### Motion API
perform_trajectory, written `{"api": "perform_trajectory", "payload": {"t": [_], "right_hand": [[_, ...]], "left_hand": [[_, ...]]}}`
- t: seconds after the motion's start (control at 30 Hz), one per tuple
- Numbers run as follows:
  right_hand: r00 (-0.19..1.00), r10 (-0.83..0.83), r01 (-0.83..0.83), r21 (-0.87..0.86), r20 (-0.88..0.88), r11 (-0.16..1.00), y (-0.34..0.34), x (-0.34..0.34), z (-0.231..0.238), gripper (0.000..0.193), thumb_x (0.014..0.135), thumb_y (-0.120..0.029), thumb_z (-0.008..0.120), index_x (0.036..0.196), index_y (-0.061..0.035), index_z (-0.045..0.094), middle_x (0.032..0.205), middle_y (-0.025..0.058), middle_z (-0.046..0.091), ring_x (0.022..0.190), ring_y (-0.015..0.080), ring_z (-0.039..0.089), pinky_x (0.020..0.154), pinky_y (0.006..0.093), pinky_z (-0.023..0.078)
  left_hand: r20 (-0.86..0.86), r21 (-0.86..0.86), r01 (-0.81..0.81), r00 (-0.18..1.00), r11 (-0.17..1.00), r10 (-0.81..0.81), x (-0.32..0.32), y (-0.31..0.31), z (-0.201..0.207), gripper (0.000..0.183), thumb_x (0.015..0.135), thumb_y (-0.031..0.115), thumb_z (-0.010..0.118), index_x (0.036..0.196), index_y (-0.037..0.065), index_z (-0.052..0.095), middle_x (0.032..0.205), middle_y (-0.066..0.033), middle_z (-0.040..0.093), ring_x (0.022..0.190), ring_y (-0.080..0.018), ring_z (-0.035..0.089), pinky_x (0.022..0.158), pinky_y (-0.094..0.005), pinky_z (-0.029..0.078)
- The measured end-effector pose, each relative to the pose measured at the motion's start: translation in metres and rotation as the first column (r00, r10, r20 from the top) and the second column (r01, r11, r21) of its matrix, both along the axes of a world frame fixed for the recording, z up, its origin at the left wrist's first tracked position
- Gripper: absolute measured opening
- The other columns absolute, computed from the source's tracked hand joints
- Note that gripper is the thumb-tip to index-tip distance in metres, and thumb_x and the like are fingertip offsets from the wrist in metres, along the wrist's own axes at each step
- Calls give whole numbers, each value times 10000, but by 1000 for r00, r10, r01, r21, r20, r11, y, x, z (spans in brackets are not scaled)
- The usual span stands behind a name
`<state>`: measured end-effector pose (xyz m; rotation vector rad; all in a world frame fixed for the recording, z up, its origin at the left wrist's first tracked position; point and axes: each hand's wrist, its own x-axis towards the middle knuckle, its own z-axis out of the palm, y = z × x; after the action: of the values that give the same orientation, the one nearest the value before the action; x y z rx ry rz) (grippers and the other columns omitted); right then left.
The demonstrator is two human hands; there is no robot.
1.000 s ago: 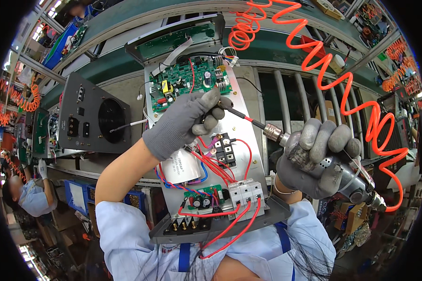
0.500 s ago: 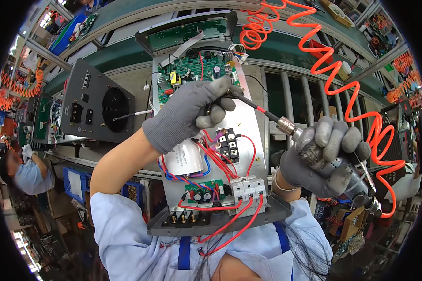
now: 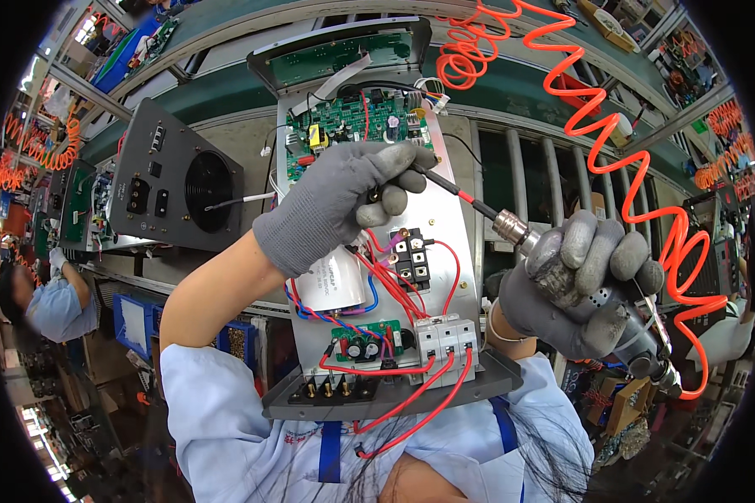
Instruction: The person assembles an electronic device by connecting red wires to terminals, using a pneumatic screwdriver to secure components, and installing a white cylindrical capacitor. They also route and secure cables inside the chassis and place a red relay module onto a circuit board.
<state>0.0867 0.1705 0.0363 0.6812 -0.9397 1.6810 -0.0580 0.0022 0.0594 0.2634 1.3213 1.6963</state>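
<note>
My right hand (image 3: pixel 575 285), in a grey glove, is wrapped round an air screwdriver (image 3: pixel 637 335) with a silver chuck. Its long dark bit (image 3: pixel 453 189) slants up and left to my gloved left hand (image 3: pixel 344 197). There the thumb and forefinger are pinched at the bit's tip; whether a screw sits there is hidden. A small dark piece shows among the curled fingers of that hand. Both hands are above an opened electrical unit (image 3: pixel 445 222) with a green circuit board (image 3: pixel 352 121), a white cylindrical capacitor (image 3: pixel 331 285), a black terminal block (image 3: pixel 411 260) and a white breaker (image 3: pixel 445 337).
A dark panel with a round fan (image 3: pixel 176 184) stands at the left. An orange coiled air hose (image 3: pixel 637 168) hangs down the right side to the screwdriver. Metal rollers (image 3: pixel 554 180) lie beyond the unit. Another person (image 3: pixel 59 302) works at far left.
My left hand's fingers have shifted slightly at the bit's tip. The right hand keeps its hold on the screwdriver, and the whole view has moved a little.
</note>
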Motion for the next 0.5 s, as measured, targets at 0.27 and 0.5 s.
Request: {"api": "perform_trajectory", "payload": {"t": [0.27, 0.5], "right_hand": [[989, 148, -146, -95, 16, 985, -5, 5, 1, 445, 863, -156, 630, 1296, -161, 528, 775, -1, 382, 679, 146, 474, 599, 300, 530], [999, -53, 52, -106, -8, 993, 4, 14, 1, 426, 844, -138, 642, 1253, -82, 537, 798, 5, 414, 659, 122, 482, 587, 286, 516]], "left_hand": [[-129, -66, 168, 976, 984, -176, 18, 5, 16, 449, 972, 375, 522, 1094, -54, 579, 770, -60, 619, 474, -31, 466, 406, -157, 352], [-84, -27, -13, 996, 1000, 11, -2, 4, -5, 370, 982, 316, 528, 1108, -29, 566, 846, -24, 552, 621, -32, 452, 453, -163, 331]]}}
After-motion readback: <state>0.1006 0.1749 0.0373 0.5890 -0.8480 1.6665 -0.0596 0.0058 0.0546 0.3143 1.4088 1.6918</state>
